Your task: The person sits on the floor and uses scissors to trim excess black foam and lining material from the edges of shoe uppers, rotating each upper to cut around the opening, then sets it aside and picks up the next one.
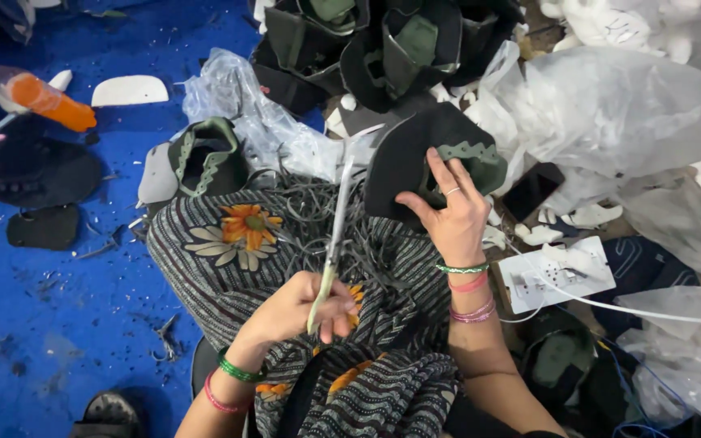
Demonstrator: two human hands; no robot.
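Gripping scissors (336,235) in left hand (302,307), right hand (448,212) fingers clasping black shoe upper (415,154)

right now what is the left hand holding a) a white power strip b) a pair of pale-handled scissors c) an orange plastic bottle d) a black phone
b: the left hand is closed around the handle of the pale-handled scissors, blades pointing up toward the black and green fabric shoe piece that the right hand grips.
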